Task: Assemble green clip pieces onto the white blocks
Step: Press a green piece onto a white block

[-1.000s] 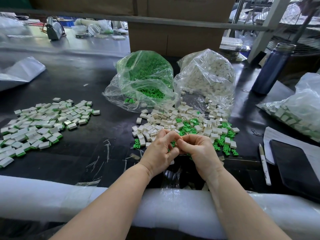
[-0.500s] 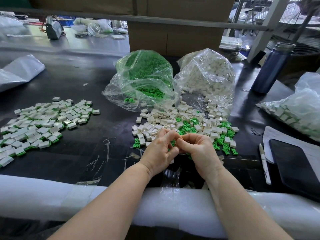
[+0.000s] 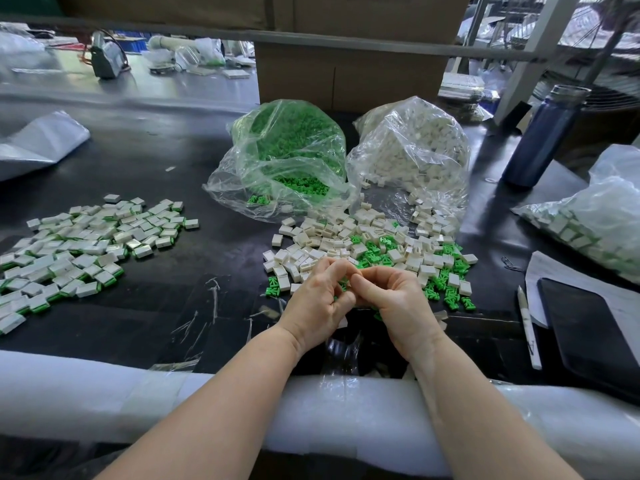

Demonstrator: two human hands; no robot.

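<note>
My left hand and my right hand meet fingertip to fingertip just above the black table, near its front edge. Both have curled fingers pinching a small piece between them, and the fingers hide most of it. A white corner shows under my left palm. Right behind the hands lies a loose pile of white blocks mixed with green clips. On the left is a spread of assembled blocks, white with green edges.
An open bag of green clips and a bag of white blocks stand behind the pile. A blue bottle, another filled bag, a pen and a dark tablet lie on the right. White foam pads the front edge.
Both hands stay pressed together in the same spot. Only the fingers have shifted slightly around the piece.
</note>
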